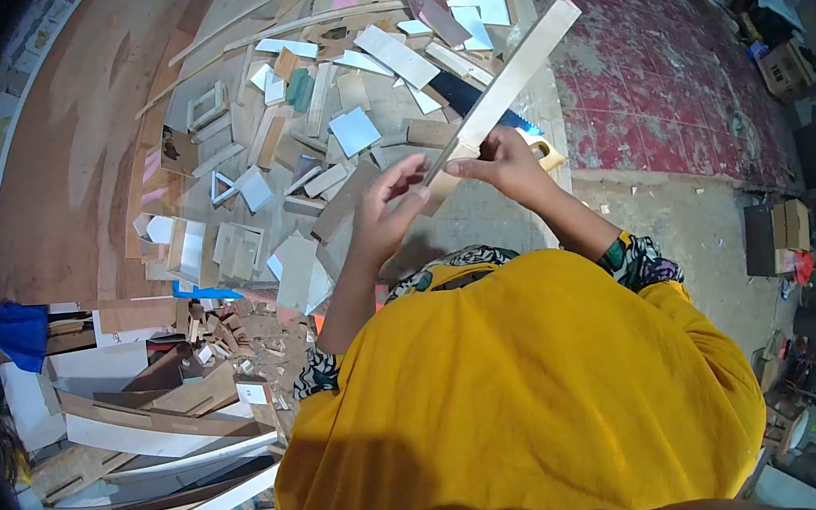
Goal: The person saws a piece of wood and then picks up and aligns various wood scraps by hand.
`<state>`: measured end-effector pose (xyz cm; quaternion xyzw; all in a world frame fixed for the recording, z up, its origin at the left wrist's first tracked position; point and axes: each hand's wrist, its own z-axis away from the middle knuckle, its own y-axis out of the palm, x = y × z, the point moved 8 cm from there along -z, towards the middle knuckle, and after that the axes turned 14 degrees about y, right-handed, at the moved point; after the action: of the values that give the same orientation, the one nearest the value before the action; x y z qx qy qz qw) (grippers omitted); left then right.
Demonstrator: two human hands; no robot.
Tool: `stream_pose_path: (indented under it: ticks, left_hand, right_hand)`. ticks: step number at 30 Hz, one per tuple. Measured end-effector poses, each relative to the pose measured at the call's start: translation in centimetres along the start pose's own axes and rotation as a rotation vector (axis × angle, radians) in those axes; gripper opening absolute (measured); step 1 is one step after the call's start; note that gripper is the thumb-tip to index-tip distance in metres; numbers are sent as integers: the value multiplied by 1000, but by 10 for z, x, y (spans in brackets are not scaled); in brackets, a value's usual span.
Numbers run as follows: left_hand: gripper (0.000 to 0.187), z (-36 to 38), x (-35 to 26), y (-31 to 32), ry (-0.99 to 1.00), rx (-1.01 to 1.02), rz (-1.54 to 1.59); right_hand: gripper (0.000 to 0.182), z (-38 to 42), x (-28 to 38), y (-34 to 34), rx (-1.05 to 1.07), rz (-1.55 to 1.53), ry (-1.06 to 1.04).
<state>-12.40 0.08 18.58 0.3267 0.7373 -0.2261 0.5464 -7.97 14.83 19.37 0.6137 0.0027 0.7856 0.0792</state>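
Observation:
My right hand (509, 171) grips a long, pale wooden strip (518, 71) near its lower part, with the thumb across its face. The strip is tilted, its far end raised toward the upper right. At its lower end is my left hand (386, 212), fingers and thumb curved around the edge; the exact contact is partly hidden. Below the strip lies a handsaw with a dark blade (458, 94) and a light wooden handle (545, 152), partly covered by the strip and my right hand. A white-faced square block (354, 131) sits left of the strip.
Wooden offcuts and small frames (239, 249) cover the work surface ahead. A large brown board (63, 143) lies at left, with stacked curved boards (166, 424) at lower left. Red tiled floor (648, 66) stretches right; cardboard boxes (793, 231) stand at the far right.

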Motion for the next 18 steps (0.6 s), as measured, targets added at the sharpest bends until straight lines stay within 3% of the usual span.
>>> stream_pose_path:
  ticks: [1,2,4,7,17,18]
  left_hand:
    - [47,-6,-12,-1,106,-21,-238]
    - [47,-8,-16,2,107,-22,-239]
    - [59,-11,-41,11,314,36,-668]
    - [66,-10,-38,23,303,32,-790]
    - [72,-6,-28,24,223,2,-808]
    - [69,-2,-24,19,163,-30,-668]
  right_hand:
    - [20,-4,-1,3,13,25,-19]
    - [21,-6,-6,4,3,26,-38]
    - [23,-4,-4,6,-47,130,-33]
    - [26,-6,-7,7,-124,257,-43]
    - [27,-11,-9,13,-138,272,-52]
    - [27,-12,-11,11,-137,272,-54]
